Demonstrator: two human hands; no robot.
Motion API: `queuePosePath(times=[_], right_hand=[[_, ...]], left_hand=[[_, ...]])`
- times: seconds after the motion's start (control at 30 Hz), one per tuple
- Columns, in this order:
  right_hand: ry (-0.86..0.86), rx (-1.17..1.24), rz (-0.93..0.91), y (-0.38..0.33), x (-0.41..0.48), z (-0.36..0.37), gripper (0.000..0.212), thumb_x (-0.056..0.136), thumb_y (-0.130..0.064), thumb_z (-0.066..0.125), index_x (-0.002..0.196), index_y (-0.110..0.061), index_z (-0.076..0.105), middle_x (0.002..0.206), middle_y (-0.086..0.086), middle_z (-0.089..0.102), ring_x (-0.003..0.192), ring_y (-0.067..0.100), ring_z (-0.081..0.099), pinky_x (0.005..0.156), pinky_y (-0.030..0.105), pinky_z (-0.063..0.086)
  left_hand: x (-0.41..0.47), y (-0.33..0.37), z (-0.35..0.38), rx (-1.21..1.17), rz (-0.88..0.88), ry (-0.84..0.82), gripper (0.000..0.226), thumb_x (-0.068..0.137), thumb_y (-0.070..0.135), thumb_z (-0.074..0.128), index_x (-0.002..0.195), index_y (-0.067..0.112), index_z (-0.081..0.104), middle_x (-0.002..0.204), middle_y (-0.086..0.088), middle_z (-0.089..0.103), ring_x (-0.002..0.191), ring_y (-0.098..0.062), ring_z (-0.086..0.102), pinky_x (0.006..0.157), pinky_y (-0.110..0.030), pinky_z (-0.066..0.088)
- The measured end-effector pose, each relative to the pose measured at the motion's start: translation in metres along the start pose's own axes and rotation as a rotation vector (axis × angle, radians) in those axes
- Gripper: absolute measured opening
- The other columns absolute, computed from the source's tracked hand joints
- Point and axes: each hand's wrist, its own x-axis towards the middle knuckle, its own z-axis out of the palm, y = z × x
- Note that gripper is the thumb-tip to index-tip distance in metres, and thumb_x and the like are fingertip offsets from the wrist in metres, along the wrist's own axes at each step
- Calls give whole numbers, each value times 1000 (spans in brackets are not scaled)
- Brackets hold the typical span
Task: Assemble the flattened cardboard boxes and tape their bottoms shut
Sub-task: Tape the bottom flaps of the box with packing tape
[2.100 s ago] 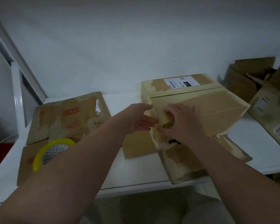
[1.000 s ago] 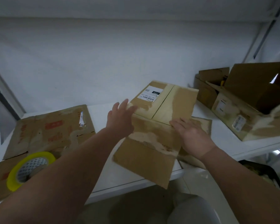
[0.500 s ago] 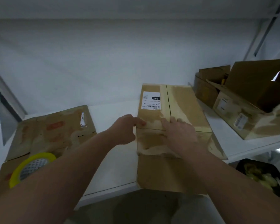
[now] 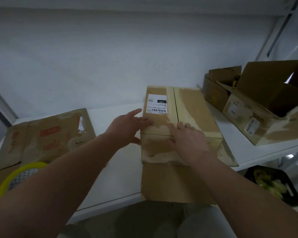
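Brown cardboard box with white shipping label (image 4: 193,107) stands on white table (image 4: 120,177), top flaps folded shut. Right hand (image 4: 187,140) lies flat on the flaps by the seam, fingers straight, gripping nothing. Left hand (image 4: 127,127) is relaxed, fingers touching the box's left edge. Yellow tape roll (image 4: 9,177) sits under the left forearm. Flattened brown cardboard sheet (image 4: 46,134) lies left of the left hand.

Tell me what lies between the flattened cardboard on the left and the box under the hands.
Head view: a bare strip of white table, with the left hand above it, touching the box.
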Motion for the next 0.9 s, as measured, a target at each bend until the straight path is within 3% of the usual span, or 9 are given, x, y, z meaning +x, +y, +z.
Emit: queuePosePath(times=[0.23, 0.47, 0.53, 0.63, 0.77, 0.9], right_hand=[[15, -3, 8, 0, -2, 0, 51, 97, -43, 43, 142, -24, 27, 123, 5, 47, 110, 24, 48, 76, 32, 38], [14, -28, 2, -1, -4, -2, 47, 99, -42, 39, 141, -23, 29, 122, 5, 48, 107, 25, 49, 69, 30, 30], [4, -45, -4, -1, -3, -3, 48, 100, -43, 36, 142, -22, 28, 123, 6, 47, 108, 25, 49, 69, 31, 30], [-11, -57, -23, 0, -2, -3, 50, 101, -43, 32, 145, -22, 24, 127, 6, 46, 111, 26, 48, 70, 31, 27], [-27, -62, -38, -1, -2, -4, 52, 102, -41, 31, 148, -22, 18, 130, 7, 45, 114, 26, 47, 76, 32, 37], [-44, -43, -74, -11, 1, -4, 51, 102, -42, 30, 148, -23, 18, 130, 7, 43, 114, 25, 45, 76, 31, 34]], left_hand=[[-1, 2, 10, -54, -8, 52, 83, 83, 50, 65, 150, 35, 19, 155, 17, 22, 148, -10, 0, 112, -35, 26], [-6, 0, 11, 7, 71, 104, 62, 95, 40, 52, 150, 28, 26, 154, 12, 29, 148, -14, 5, 112, -34, 26], [-9, 0, 12, 32, 126, 180, 56, 92, 34, 59, 144, 23, 42, 147, 7, 44, 145, -20, 24, 105, -38, 38], [-11, -4, 21, 101, 258, 386, 39, 79, 25, 73, 117, 14, 67, 117, 0, 69, 118, -30, 59, 74, -40, 57], [-14, -3, 27, 105, 277, 445, 57, 58, 5, 88, 111, 14, 70, 113, 1, 70, 111, -28, 64, 65, -35, 57], [-27, -12, 33, 117, 281, 509, 49, 65, 4, 83, 111, 13, 71, 112, 1, 71, 110, -28, 64, 66, -36, 57]])
